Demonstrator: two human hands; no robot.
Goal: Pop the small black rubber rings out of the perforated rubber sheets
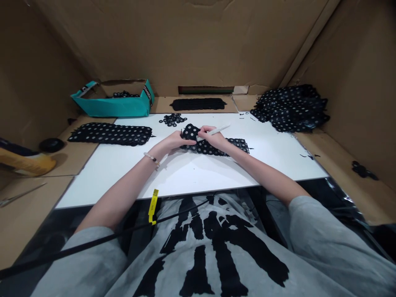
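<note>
My left hand (173, 142) grips the left end of a black sheet dotted with round holes (210, 148), which is bent up at that end. The rest of the sheet lies on the white board to the right, partly under my right forearm. In my right hand (214, 137) is a slim white pen-like tool (222, 128), its tip against the raised part of the sheet; the exact tip is too small to make out. Just beyond my hands sits a small pile of black rings (173, 119).
Another perforated black sheet (111, 133) lies at left, below a teal box (114, 107) holding black pieces. A black strip (198, 104) is at the back. Perforated sheets (291, 108) are heaped back right. A yellow bottle (26, 159) and tweezers-like tool (23, 194) lie far left. Cardboard walls (185, 45) surround the board.
</note>
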